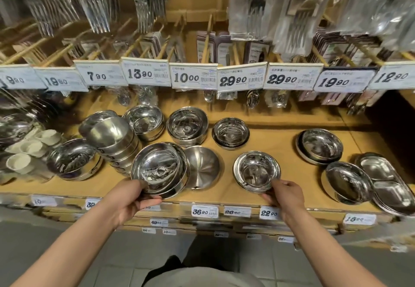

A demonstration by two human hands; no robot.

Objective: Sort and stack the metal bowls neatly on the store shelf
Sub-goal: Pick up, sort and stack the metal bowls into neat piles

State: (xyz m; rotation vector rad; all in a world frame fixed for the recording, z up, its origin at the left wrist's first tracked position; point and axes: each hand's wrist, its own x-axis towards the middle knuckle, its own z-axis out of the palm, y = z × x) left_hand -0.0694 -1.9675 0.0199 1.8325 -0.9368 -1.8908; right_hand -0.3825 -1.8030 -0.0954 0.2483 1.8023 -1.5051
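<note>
Now both hands are on the shelf (224,197) at once: the left hand (132,199) has its fingers curled round the near rim of the big bowl (157,167), which sits at the front edge on top of at least one more like it, and the right hand (284,193) pinches the near rim of the small bowl (256,171), also at the front, well right of the big one. Between them an upturned bowl (202,166) leans just beside the big bowl. Looks like the sorting step, sizes being matched. Behind, a tilted stack (112,143) leans left of centre, with tidier stacks in the back row. Next, I'd say, each bowl wants lifting clear and nesting squarely onto its own size.
</note>
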